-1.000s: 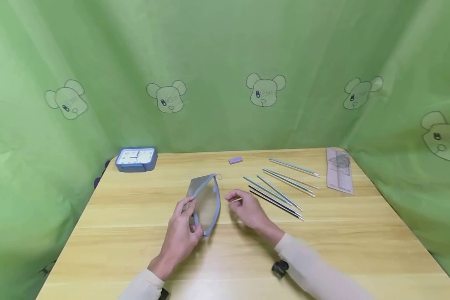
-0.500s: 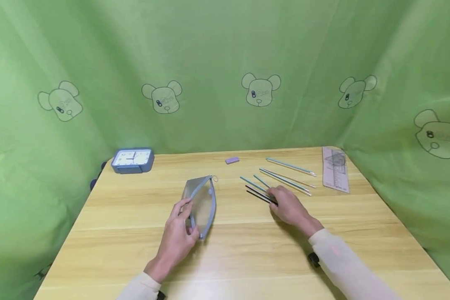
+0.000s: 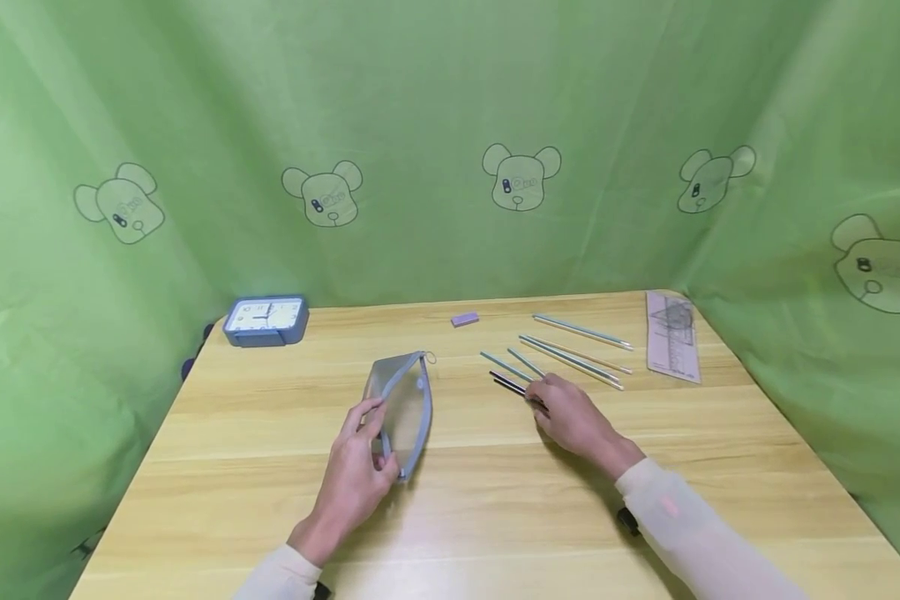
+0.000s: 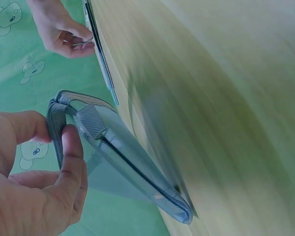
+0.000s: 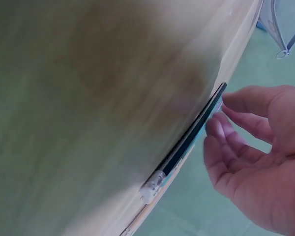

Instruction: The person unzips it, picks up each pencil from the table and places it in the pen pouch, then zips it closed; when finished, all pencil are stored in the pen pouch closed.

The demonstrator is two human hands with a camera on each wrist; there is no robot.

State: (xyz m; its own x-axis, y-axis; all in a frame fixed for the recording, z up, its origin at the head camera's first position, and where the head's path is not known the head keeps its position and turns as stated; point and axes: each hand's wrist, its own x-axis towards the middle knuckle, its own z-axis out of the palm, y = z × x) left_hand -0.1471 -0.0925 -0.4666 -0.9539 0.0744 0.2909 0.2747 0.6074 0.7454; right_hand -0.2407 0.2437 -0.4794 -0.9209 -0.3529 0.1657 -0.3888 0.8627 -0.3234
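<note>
My left hand (image 3: 351,483) grips the near side of a grey, see-through zip pouch (image 3: 408,417) with blue edging and holds its mouth apart. In the left wrist view, the thumb and fingers pinch the pouch's zip end (image 4: 91,120). My right hand (image 3: 577,421) is low over the table, its curled fingers at two black pencils (image 3: 506,383), which lie close together. Its fingertips (image 5: 214,125) are right along the black pencils in the right wrist view, where their white eraser ends (image 5: 151,188) show. Two teal pencils (image 3: 504,364) lie just behind, partly hidden by this hand.
More teal and yellow pencils (image 3: 573,358) lie behind the right hand, with another pair (image 3: 581,331) farther back. A purple eraser (image 3: 465,319) is at the back middle. A blue clock (image 3: 266,321) stands back left; a ruler set (image 3: 672,337) lies back right.
My right hand has gone from beside the pouch rightward to the black pencils, and those have drawn closer together. The left hand keeps its hold on the pouch.
</note>
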